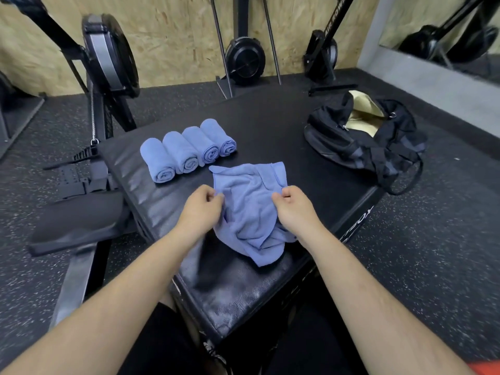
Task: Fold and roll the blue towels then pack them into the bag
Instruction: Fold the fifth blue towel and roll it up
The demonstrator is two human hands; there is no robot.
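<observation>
A loose, crumpled blue towel [250,209] lies in the middle of a black padded box [311,185]. My left hand [201,209] pinches its left edge and my right hand [293,209] pinches its right side, fingers curled. Several rolled blue towels [186,151] lie side by side on the box behind and to the left of the loose one. A black duffel bag [373,139] sits at the box's far right corner, unzipped, with its pale lining showing.
Black rowing machines stand on the speckled rubber floor: one [89,163] close against the box's left side, others [244,60] by the chipboard wall behind. A mirror [443,36] leans at the far right. The box's edges drop to the floor on every side.
</observation>
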